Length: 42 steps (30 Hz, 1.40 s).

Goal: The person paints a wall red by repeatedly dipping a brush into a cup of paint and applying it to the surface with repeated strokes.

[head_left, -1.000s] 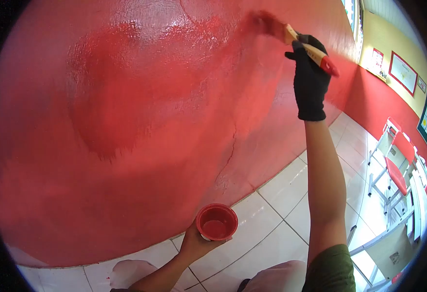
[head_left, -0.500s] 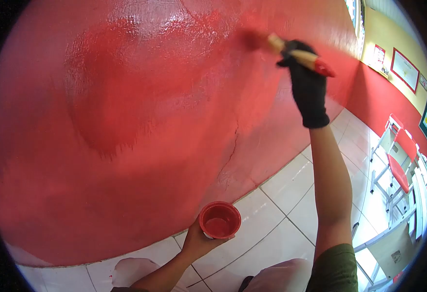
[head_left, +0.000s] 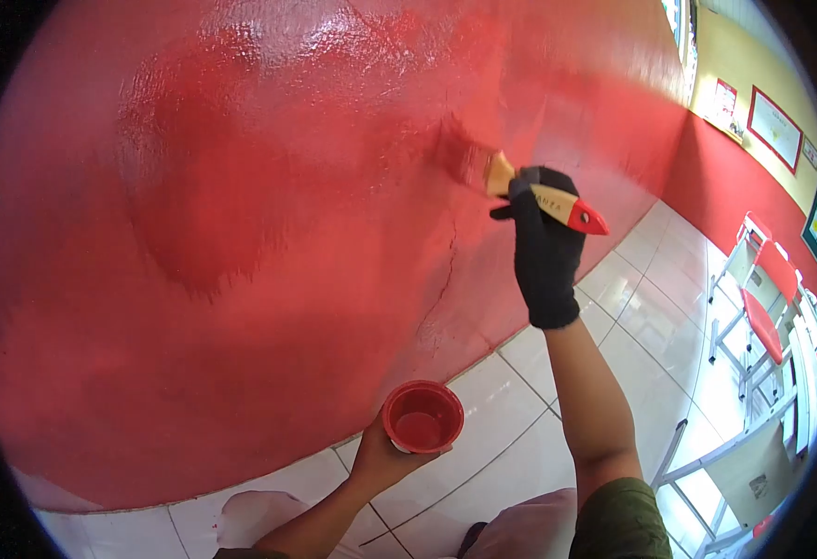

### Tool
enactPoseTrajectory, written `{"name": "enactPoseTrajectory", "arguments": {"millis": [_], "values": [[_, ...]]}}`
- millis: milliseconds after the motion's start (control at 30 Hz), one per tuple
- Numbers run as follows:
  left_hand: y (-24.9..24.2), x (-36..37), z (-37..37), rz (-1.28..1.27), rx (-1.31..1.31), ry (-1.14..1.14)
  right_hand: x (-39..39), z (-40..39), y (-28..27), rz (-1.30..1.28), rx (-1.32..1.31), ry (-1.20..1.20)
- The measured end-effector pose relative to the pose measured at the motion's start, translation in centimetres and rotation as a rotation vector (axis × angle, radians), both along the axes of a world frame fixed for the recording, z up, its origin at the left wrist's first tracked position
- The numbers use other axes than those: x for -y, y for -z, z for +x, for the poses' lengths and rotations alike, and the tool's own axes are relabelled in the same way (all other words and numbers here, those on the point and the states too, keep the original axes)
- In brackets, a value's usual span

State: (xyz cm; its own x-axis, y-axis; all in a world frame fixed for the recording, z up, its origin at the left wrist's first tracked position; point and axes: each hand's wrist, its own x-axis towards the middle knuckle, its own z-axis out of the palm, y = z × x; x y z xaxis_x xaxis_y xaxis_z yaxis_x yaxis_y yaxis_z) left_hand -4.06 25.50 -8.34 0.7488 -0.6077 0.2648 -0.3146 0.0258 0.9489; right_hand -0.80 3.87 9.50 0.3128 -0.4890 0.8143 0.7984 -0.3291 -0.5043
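My right hand (head_left: 546, 242), in a black glove, grips a paintbrush (head_left: 553, 199) by its pale wooden handle with a red end. The red-coated bristles touch the red wall (head_left: 315, 307), right of a darker, glossy patch of wet paint (head_left: 213, 186). My left hand (head_left: 378, 463), bare, is wrapped around a small tub (head_left: 423, 389) held low near the foot of the wall. Red paint (head_left: 422, 429) lies in the bottom of the tub. Some of the left fingers are hidden behind it.
A crack (head_left: 448, 270) runs down the wall below the brush. White floor tiles (head_left: 483, 447) meet the wall's base. Red chairs (head_left: 761, 321) and a metal-framed desk (head_left: 735, 466) stand at the right. Framed boards (head_left: 775, 129) hang on the far wall.
My right hand and the paintbrush have moved down and slightly left along the wall. The left hand and the tub have stayed almost in place.
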Motion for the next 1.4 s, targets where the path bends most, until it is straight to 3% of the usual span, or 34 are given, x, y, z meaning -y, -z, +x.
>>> {"name": "enactPoseTrajectory", "arguments": {"millis": [67, 133, 267, 400, 500, 567, 667, 733, 767, 867, 967, 1133, 1200, 1333, 1400], "values": [[0.2, 0.3, 0.0, -0.017, -0.012, -0.005, -0.2, -1.6, -0.2, -0.051, -0.177, 0.096], [0.7, 0.4, 0.1, -0.053, 0.000, 0.005, 0.0, -1.6, -1.5, -0.087, -0.164, 0.108], [1.1, 0.6, 0.4, -0.058, -0.043, 0.033, -0.1, 1.5, -6.0, -0.160, 0.059, 0.091], [1.7, 0.8, 0.7, -0.019, -0.019, 0.016, -1.2, 2.7, -5.3, -0.075, 0.286, 0.050], [1.5, 0.6, 0.6, 0.007, -0.025, 0.008, -0.6, 2.4, 0.4, -0.380, 0.135, 0.247], [1.5, 0.3, 0.6, 0.034, -0.032, 0.003, -1.5, -0.6, 3.4, -0.361, -0.155, 0.306], [2.2, 0.3, 0.6, 0.027, -0.036, -0.016, -1.2, -4.2, 7.7, -0.092, -0.298, 0.164], [2.8, 0.4, 0.8, 0.104, -0.016, -0.022, -0.8, -5.9, 9.2, 0.153, -0.529, 0.114], [3.2, 0.4, 0.9, 0.129, -0.019, -0.030, -0.2, -6.2, 9.6, 0.027, -0.557, 0.114], [3.4, 0.7, 0.7, 0.139, -0.049, -0.035, -0.6, -7.8, 8.2, 0.105, -0.733, 0.109], [3.3, 0.8, 0.6, 0.208, -0.085, -0.047, -0.4, -8.3, 8.8, 0.071, -0.699, 0.090], [6.7, 1.7, 1.8, 0.076, -0.248, 0.103, 1.1, -9.3, 8.8, -0.094, -0.744, 0.157], [7.5, 1.8, 2.0, 0.077, -0.257, 0.112, 1.6, -9.3, 9.2, 0.043, -0.723, 0.097], [5.2, 2.3, 1.4, 0.144, -0.209, 0.053, 2.7, -9.5, 9.2, 0.091, -0.724, 0.079], [6.9, 2.4, 1.7, 0.146, -0.220, 0.048, 3.5, -9.2, 9.8, 0.108, -0.689, 0.017]]}}
